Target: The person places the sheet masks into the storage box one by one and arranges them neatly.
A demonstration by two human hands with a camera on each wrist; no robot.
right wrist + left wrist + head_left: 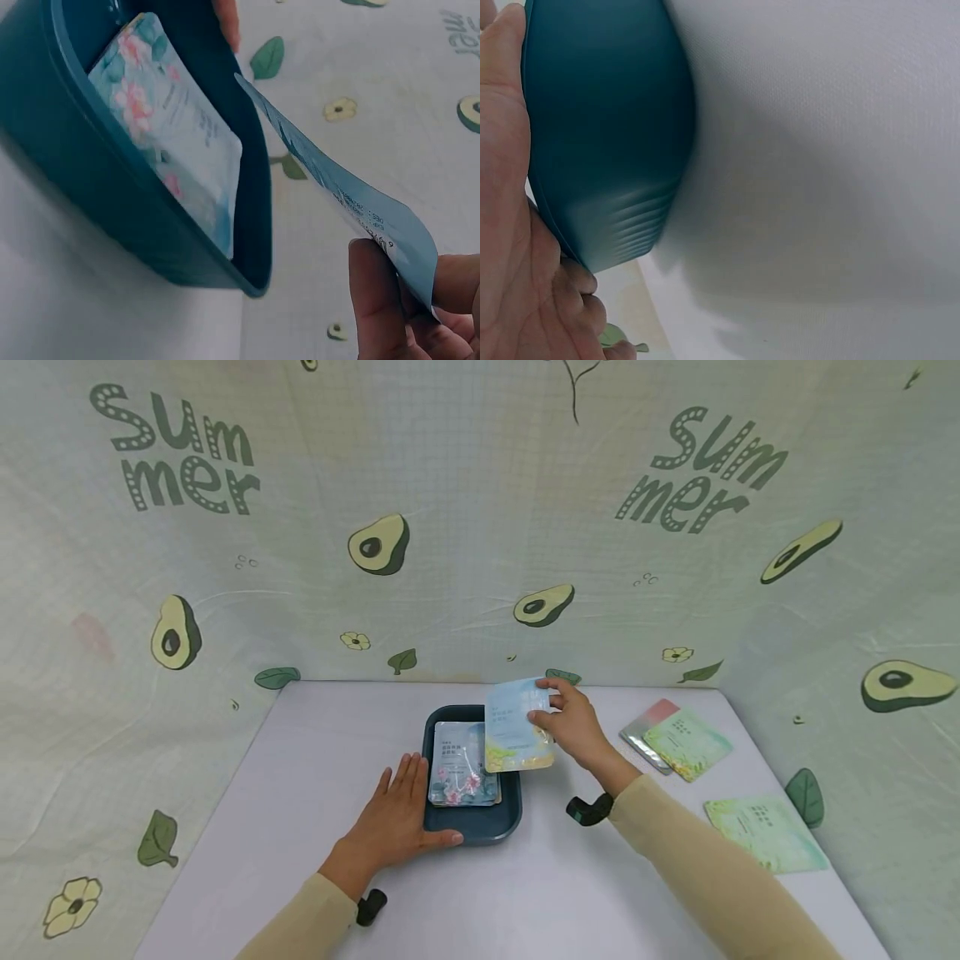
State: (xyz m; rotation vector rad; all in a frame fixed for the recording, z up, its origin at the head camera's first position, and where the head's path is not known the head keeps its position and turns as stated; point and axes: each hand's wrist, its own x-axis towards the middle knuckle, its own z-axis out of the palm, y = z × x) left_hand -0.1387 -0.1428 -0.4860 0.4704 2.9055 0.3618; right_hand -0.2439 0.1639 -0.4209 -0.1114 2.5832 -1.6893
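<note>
In the head view my right hand (573, 722) pinches a light blue and yellow sheet-mask packet (516, 731) by its right side, over the right part of a dark teal tray (512, 822). The right wrist view shows this packet (352, 199) nearly edge-on between thumb and fingers. Inside the tray lies a packet with pink flowers (459, 768), its right side partly hidden by the held one. My left hand (397, 814) rests against the tray's left side, fingers straight and thumb along the near edge. The left wrist view shows the tray's outer wall (615, 112) beside the palm.
To the right on the white table (315, 727), a green packet (686, 743) overlaps a silver and pink packet (648, 731). Another green packet (768, 831) lies nearer, partly behind the right sleeve. A printed cloth (465, 485) hangs behind and at both sides.
</note>
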